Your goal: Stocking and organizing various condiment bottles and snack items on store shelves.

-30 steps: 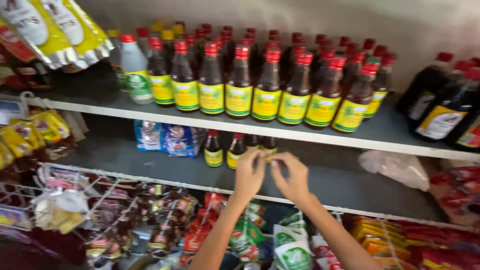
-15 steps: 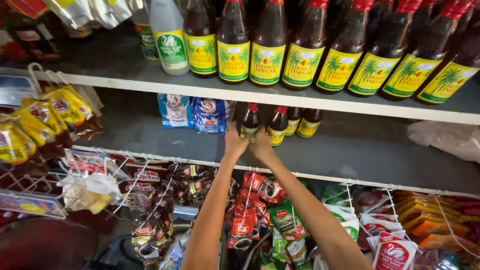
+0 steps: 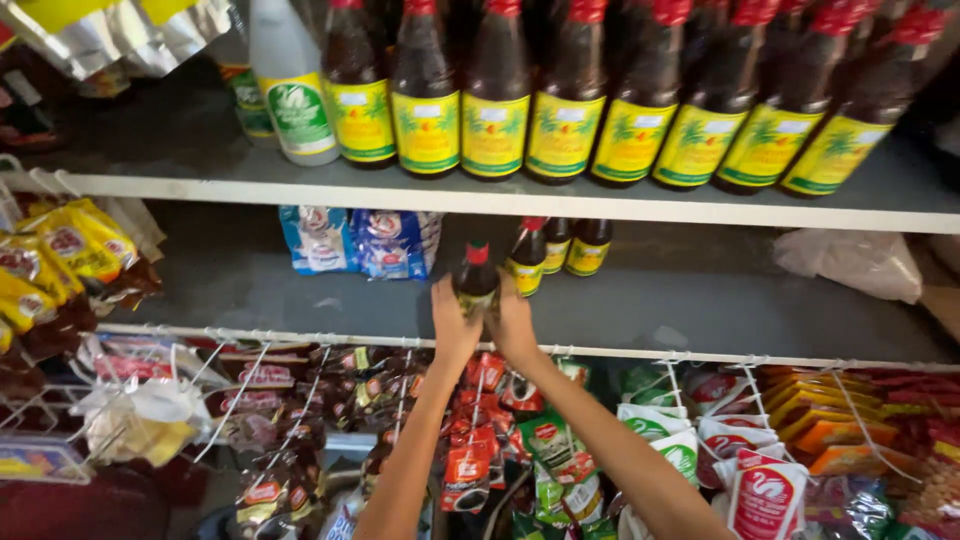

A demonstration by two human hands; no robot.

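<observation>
Holding one small bottle (image 3: 477,276) (two hands)

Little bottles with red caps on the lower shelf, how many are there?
4: one little bottle held between the left hand and right hand, and three standing behind it. More may hide behind.

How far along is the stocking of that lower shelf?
Done: three small bottles already stand at the back of the lower shelf, and the upper shelf carries a full row of big bottles. In hand: the left hand and right hand together hold one small dark bottle just above the shelf front. Left: much of that shelf is bare.
</observation>
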